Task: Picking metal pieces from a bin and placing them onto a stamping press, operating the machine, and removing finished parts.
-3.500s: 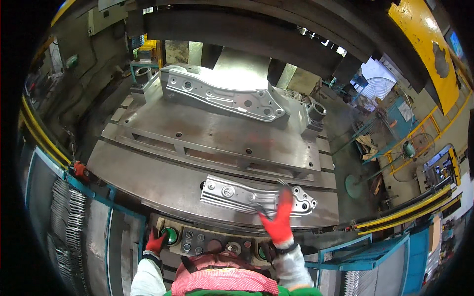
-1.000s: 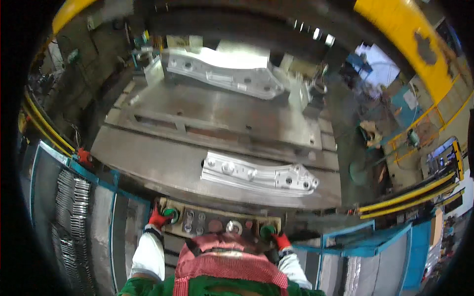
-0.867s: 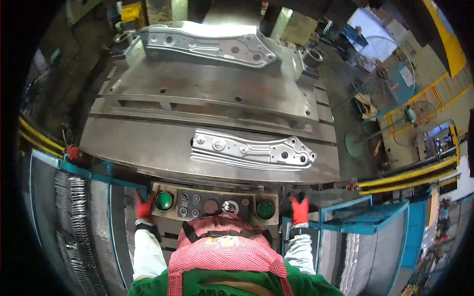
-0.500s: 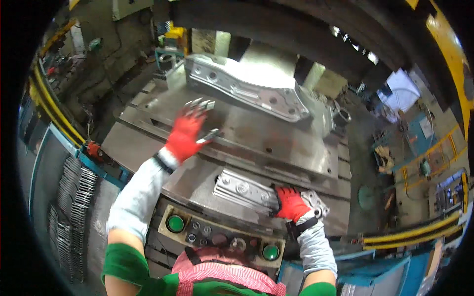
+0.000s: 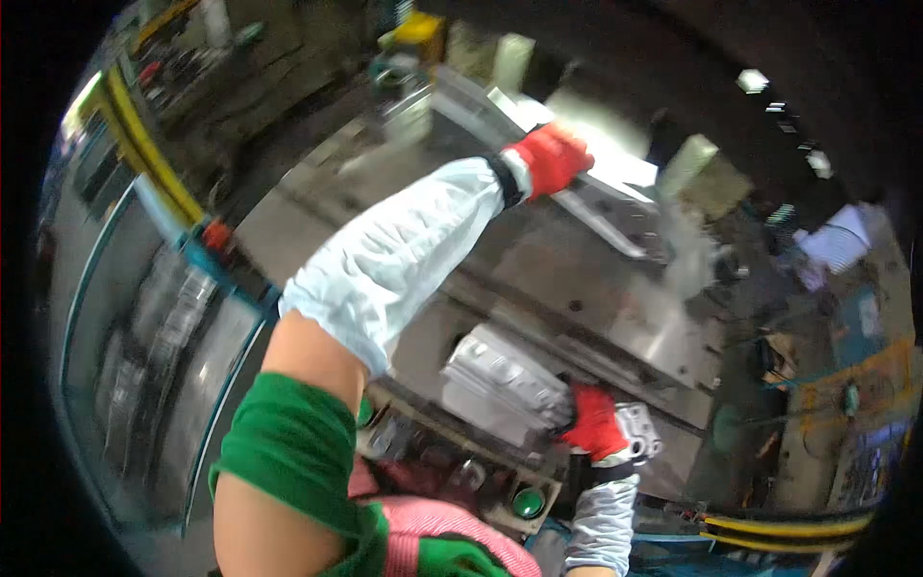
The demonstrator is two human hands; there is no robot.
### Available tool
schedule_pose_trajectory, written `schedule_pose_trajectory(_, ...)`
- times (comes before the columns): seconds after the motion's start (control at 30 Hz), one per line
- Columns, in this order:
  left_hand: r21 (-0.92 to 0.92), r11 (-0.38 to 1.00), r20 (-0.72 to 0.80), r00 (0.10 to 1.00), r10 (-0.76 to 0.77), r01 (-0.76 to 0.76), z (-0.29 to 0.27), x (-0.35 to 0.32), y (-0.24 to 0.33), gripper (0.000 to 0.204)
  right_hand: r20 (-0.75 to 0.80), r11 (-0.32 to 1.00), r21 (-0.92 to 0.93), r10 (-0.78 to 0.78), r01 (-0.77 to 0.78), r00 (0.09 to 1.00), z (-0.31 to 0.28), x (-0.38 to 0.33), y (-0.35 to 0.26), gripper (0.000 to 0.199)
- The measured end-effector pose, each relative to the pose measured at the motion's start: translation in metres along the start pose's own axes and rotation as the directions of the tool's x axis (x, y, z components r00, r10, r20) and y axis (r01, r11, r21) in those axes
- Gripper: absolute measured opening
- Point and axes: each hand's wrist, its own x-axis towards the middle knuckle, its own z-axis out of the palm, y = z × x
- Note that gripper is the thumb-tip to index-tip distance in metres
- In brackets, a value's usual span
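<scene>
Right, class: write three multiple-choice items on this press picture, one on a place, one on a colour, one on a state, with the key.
1. Where is the left hand?
A. On the far metal part
B. On the green button
C. At the person's side

2. What colour are the gloves?
A. Blue
B. Red
C. Yellow

3. How is the near metal part?
A. Lying untouched
B. Gripped at one end by the right hand
C. Hanging overhead

Key: 1 A, the arm stretches out to the far part. 2 B, both gloves show red. 3 B, the right hand closes on its end.
</scene>
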Motion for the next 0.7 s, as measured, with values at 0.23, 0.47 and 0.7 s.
schedule_pose_trajectory(0.23, -0.065, 0.962, 0.424, 0.88, -0.213, 0.264, -0.169, -0.163, 0.002, 0.028, 0.063, 0.999, 0.05, 0.009, -0.012, 0.998, -0.015, 0.013, -0.024, 0.111)
schedule_pose_trajectory(0.47, 0.145, 0.703, 0.891, 0.217, -0.399, 0.697, -0.169, -0.292, 0.01, 0.031, 0.094, 0.997, -0.073, 0.022, -0.015, 0.995, -0.015, 0.011, -0.017, 0.115)
schedule_pose_trajectory(0.7, 0.013, 0.75, 0.864, 0.37, -0.341, 0.662, -0.11, -0.347, 0.028, 0.031, 0.185, 0.989, -0.103, 0.124, -0.106, 0.975, -0.028, 0.017, -0.033, 0.114)
